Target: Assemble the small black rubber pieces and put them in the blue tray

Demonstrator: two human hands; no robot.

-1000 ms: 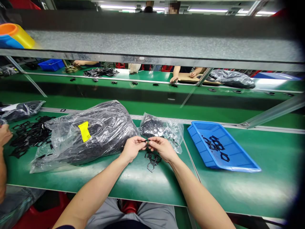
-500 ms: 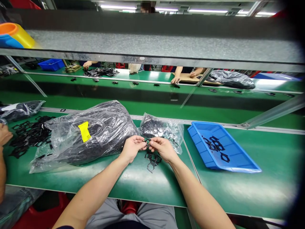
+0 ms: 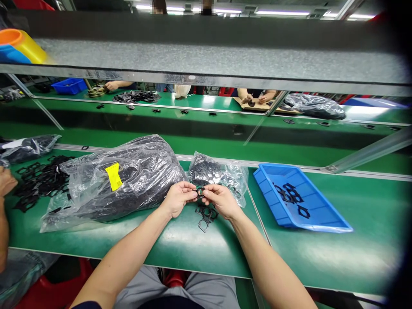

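Worktop (image 3: 322,257) surface is smooth, green and glossy, set below a grey speckled shelf (image 3: 206,56); strip lights (image 3: 281,13) burn in the room beyond. Left hand (image 3: 177,199) and right hand (image 3: 222,200) together pinch one small black part (image 3: 200,192) between thumbs and fingers, above the worktop. Thin, ring-shaped black frames (image 3: 210,213) lie loose just below. A bulky, crinkled clear bag (image 3: 144,171) with a yellow label (image 3: 113,177) sits leftward; a ribbed, rigid blue tray (image 3: 317,210), rightward, contains similar frames.
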